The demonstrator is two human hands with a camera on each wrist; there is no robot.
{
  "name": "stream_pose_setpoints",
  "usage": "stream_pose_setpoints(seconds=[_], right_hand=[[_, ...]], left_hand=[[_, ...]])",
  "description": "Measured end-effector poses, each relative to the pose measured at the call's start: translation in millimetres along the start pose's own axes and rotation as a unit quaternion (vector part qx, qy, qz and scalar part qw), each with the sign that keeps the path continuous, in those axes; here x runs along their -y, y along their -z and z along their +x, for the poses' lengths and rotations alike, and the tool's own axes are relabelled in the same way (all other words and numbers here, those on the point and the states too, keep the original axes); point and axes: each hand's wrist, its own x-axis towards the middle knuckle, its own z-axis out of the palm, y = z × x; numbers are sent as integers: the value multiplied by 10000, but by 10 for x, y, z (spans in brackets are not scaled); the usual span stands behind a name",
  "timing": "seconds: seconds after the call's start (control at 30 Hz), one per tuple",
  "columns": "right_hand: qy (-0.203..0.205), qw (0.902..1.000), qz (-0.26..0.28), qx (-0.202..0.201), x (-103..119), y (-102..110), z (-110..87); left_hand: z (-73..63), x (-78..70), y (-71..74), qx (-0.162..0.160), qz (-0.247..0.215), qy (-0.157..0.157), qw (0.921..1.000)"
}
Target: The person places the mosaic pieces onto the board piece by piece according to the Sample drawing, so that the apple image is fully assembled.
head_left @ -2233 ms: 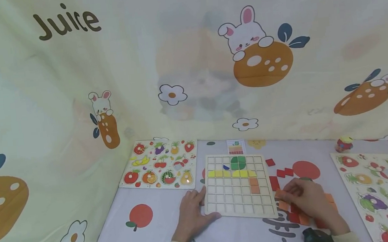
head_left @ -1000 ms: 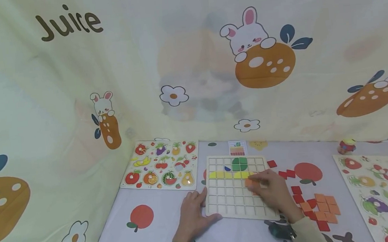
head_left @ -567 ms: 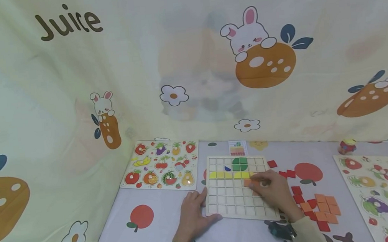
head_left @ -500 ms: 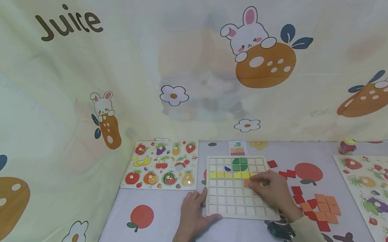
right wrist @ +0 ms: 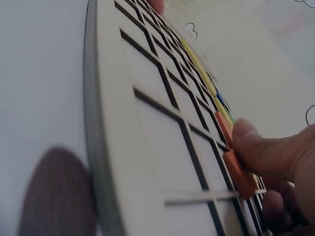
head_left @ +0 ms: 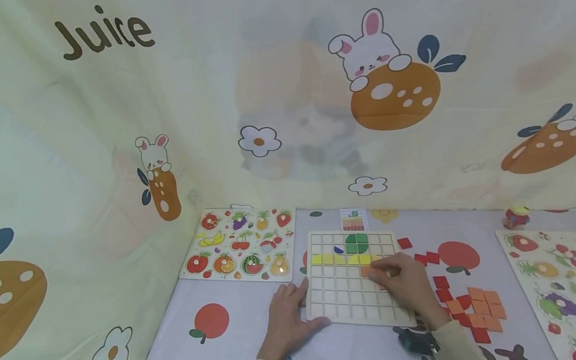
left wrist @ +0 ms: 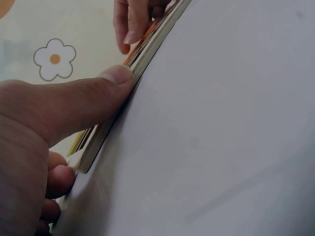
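A wooden grid board (head_left: 337,308) lies on the table, holding a green rounded shape (head_left: 357,243), a yellow row (head_left: 322,259) and a small blue piece (head_left: 338,250). My left hand (head_left: 291,317) grips its near left corner, thumb along the front edge and fingers at the side. At the board's right half, my right hand (head_left: 407,284) pinches an orange square tile (head_left: 366,272) at a cell below the yellow row. The right wrist view shows the thumb (right wrist: 263,152) against this tile and another orange tile (right wrist: 240,174) beside it. Its index fingertip is hidden there.
Loose orange tiles (head_left: 486,307) and red tiles (head_left: 441,282) lie right of the board. Behind it stands a small pattern card (head_left: 354,220). Fruit puzzle boards flank it, one left (head_left: 239,244) and one right (head_left: 565,287). A small red-and-yellow figure (head_left: 516,217) is at the back right.
My right hand has moved left from the loose tiles onto the board, bringing an orange tile to a cell below the yellow row. My left hand has stayed at the corner.
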Motion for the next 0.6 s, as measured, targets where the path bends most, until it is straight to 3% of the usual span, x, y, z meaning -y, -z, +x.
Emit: stream_pose_setpoints(seconds=[0.23, 0.47, 0.6], right_hand=[[379, 9990, -69, -241, -136, 77, -4], [414, 9991, 99, 60, -149, 146, -34], [430, 9991, -45, -7, -124, 127, -56]], left_hand=[[8, -5, -11, -2, -33, 39, 10000], [5, -2, -10, -10, -8, 17, 10000], [4, 0, -12, 11, -36, 29, 10000]])
